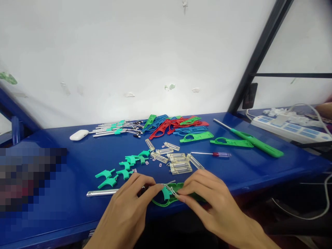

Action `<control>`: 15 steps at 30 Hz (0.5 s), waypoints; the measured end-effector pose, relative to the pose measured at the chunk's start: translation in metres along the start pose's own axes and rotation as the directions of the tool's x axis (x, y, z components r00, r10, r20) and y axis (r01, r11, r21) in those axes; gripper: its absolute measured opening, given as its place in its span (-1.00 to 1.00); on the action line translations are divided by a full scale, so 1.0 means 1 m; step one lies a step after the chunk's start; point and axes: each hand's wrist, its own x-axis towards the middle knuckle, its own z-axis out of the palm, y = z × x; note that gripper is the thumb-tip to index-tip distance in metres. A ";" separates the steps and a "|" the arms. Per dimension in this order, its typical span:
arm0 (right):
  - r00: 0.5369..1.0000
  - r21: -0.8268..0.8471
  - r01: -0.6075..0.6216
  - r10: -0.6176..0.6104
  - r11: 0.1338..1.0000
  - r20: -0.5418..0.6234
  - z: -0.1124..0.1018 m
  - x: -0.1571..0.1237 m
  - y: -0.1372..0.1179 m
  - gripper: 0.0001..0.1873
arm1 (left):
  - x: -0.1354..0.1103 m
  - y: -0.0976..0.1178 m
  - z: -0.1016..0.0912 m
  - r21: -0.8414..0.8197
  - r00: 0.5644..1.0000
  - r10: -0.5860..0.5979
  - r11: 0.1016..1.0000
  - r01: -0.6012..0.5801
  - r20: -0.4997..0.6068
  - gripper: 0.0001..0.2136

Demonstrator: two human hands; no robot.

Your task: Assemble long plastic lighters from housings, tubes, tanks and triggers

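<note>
Near the front edge of the blue table [259, 166], my left hand [129, 211] pinches the metal tube [102, 193] of a partly assembled piece where it meets a teal trigger part [166, 193]. My right hand [207, 200] pinches a thin white wire at the green plastic half-shell [166, 202] lying under both hands. Just beyond the hands lie several clear small tubes [178, 162] and several loose teal trigger parts [124, 167].
Farther back lie metal tubes with teal fittings [116, 128], a pile of red, blue and green shells [178, 126], a white case [79, 135], a red-handled screwdriver [215, 154] and a finished green piece [256, 142]. A power strip [290, 128] sits at right.
</note>
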 end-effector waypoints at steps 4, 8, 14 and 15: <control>0.999 0.008 0.021 -0.021 1.000 -0.047 0.004 -0.001 0.001 -0.92 | 0.005 0.000 0.000 0.015 1.000 0.012 1.000 -0.012 -0.027 -0.52; 0.998 -0.009 0.025 -0.026 1.000 -0.055 0.006 -0.001 0.002 -0.91 | 0.008 0.000 -0.002 0.029 0.999 0.023 0.999 -0.022 -0.034 -0.55; 0.994 -0.113 0.110 -0.111 0.988 -0.007 0.003 -0.003 0.004 -0.98 | 0.007 0.010 -0.010 -0.023 1.000 0.013 1.000 -0.013 0.009 -0.57; 0.992 -0.123 0.127 -0.128 0.984 0.000 0.002 -0.003 0.004 -0.99 | 0.007 0.013 -0.012 -0.031 1.000 0.004 1.000 -0.003 0.020 -0.59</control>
